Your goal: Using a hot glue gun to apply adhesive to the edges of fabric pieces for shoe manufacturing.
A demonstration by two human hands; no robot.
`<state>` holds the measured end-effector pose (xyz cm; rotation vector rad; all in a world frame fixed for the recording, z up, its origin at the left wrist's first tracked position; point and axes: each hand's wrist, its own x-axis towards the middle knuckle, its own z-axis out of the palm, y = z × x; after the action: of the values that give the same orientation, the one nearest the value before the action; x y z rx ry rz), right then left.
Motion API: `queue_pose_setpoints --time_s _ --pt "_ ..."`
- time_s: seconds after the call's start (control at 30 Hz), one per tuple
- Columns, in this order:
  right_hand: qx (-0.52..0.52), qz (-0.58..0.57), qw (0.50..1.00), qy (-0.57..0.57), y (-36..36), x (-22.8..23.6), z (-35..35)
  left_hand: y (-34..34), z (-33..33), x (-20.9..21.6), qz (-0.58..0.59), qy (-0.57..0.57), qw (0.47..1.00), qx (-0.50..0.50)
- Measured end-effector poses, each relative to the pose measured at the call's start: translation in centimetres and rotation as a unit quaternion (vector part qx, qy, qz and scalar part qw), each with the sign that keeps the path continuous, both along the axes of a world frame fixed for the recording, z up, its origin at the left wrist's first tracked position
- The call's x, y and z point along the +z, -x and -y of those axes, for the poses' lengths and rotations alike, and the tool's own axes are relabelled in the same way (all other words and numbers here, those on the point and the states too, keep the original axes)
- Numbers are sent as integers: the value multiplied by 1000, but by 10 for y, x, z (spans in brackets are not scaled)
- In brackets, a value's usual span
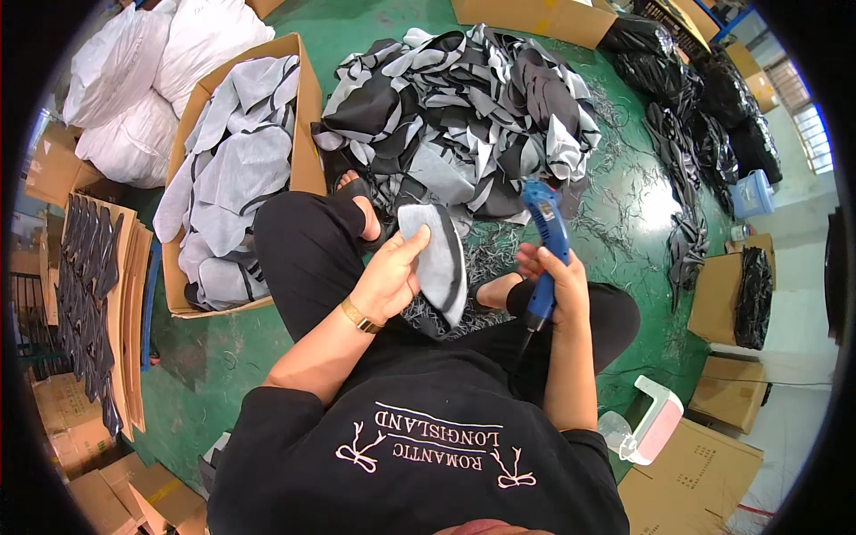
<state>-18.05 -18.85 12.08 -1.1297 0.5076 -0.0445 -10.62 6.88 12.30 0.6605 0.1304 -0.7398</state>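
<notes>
My left hand [390, 278], with a gold watch on its wrist, pinches a curved grey fabric piece [437, 259] with a black edge by its upper left side. It hangs between my knees. In my right hand [560, 283] is a blue electric hand cutter [547, 223], held upright with its head pointing away from me and a dark cord leaving its lower end. The cutter is apart from the fabric, to its right. Beyond both hands lies a large heap of grey and black fabric pieces [464, 116] on the floor.
An open cardboard box [308, 107] of grey fabric pieces stands left of my knee. Thin trimmings [597, 227] litter the green floor. White sacks [209, 45] sit far left, black plastic bags [660, 71] far right. A pink-and-white appliance [655, 426] stands near right beside cardboard.
</notes>
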Motion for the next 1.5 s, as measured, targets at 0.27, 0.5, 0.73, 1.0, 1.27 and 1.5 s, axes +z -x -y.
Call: queue_pose_setpoints --time_s 0.27,0.5,0.73,1.0,1.27,1.5 --pt "95 -2 990 109 3 40 -50 7 14 -2 357 -238 903 13" --pt "160 29 948 273 26 56 -18 -4 -11 5 626 -323 710 18" --pt "263 59 793 547 32 105 -19 -19 -24 13 696 -324 639 -38" --pt "301 68 765 566 32 106 -24 -11 -28 11 675 -255 677 -142" --pt "119 22 975 185 16 87 -37 -8 -22 13 553 -263 778 -141" --pt "116 24 984 133 10 71 -43 -9 -2 9 60 -25 998 -19"
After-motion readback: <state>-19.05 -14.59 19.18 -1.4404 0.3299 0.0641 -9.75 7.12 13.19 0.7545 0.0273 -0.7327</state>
